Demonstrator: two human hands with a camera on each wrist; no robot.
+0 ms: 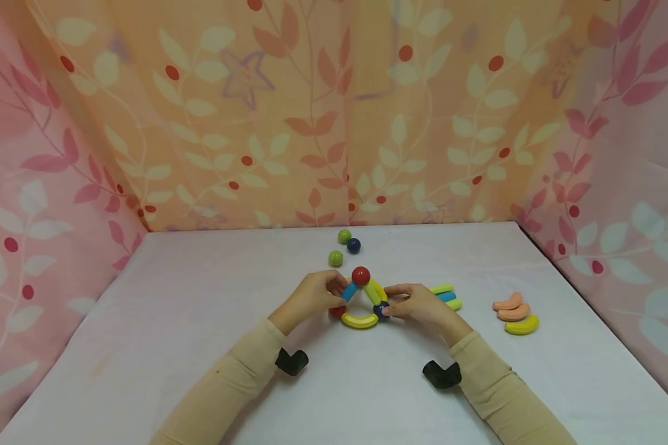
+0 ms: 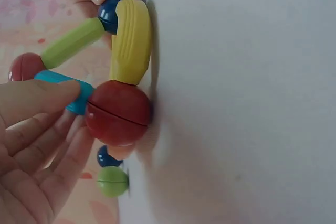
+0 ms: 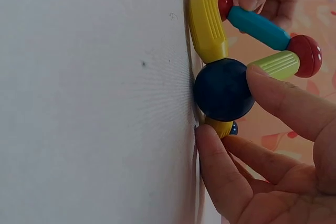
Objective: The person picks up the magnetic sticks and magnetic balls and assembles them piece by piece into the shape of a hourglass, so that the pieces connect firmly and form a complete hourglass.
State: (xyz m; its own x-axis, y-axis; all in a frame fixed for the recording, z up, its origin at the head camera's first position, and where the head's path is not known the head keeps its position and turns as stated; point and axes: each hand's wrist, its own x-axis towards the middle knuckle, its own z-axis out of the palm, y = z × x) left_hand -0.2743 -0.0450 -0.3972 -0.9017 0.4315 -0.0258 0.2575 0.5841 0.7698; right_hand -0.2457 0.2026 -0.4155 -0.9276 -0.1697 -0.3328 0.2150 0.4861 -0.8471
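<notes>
A small frame of ball-and-rod toy pieces stands on the table between both hands. Its top is a red ball (image 1: pixel 360 275), from which a blue rod (image 2: pixel 79 91) and a light green rod (image 2: pixel 73 43) slope down. A curved yellow piece (image 1: pixel 359 321) joins the lower red ball (image 2: pixel 118 113) to a dark blue ball (image 3: pixel 224 89) at the front. My left hand (image 1: pixel 321 289) pinches the blue rod near the lower red ball. With thumb and fingers, my right hand (image 1: pixel 417 307) grips the dark blue ball's side. Another yellow piece (image 1: pixel 377 289) runs behind the green rod.
Behind the frame lie two green balls (image 1: pixel 336 258) and a dark blue ball (image 1: pixel 354 246). Straight green and blue rods (image 1: pixel 446 296) sit beyond my right hand. Farther right are curved orange pieces (image 1: pixel 513 312) and a curved yellow piece (image 1: pixel 522 325). Patterned curtains (image 1: pixel 289 123) surround the table.
</notes>
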